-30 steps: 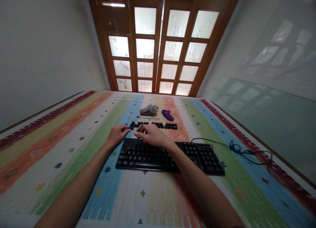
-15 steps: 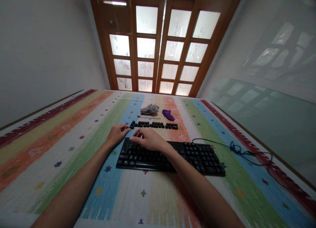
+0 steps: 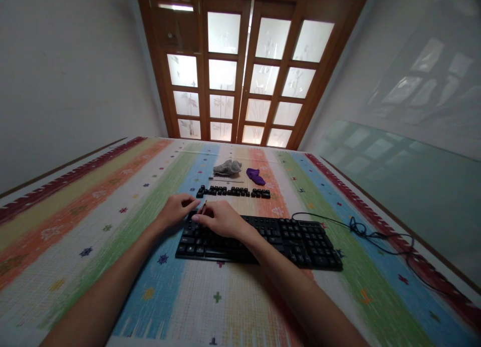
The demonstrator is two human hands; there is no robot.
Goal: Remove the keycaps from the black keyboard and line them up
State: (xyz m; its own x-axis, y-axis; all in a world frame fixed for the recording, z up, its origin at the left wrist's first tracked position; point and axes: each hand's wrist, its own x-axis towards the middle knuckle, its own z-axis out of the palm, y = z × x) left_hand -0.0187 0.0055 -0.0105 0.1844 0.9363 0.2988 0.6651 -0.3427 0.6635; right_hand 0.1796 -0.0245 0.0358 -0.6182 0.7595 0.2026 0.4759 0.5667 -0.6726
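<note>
A black computer keyboard (image 3: 300, 242) lies across the tablecloth in front of me. My right hand (image 3: 221, 218) is above its upper left part, with thumb and forefinger pinched together. Whatever sits in that pinch is too small to make out. Beside the keyboard's upper left corner is my left hand (image 3: 176, 210), its thumb and forefinger curved until the tips nearly meet. I cannot make out what those tips hold. Just beyond both hands, several loose black keycaps (image 3: 240, 192) stand in a row.
Behind the keycaps lie a crumpled grey cloth (image 3: 227, 167), a thin stick (image 3: 227, 180) and a purple cloth (image 3: 255, 176). The keyboard's black cable (image 3: 361, 227) runs in loops to the right. A striped tablecloth (image 3: 218, 307) covers the table. Wooden glazed doors (image 3: 242, 71) stand at the far end.
My right hand has moved left and towards me, from near the keycap row to over the keyboard's upper left keys. My left hand has shifted slightly towards me.
</note>
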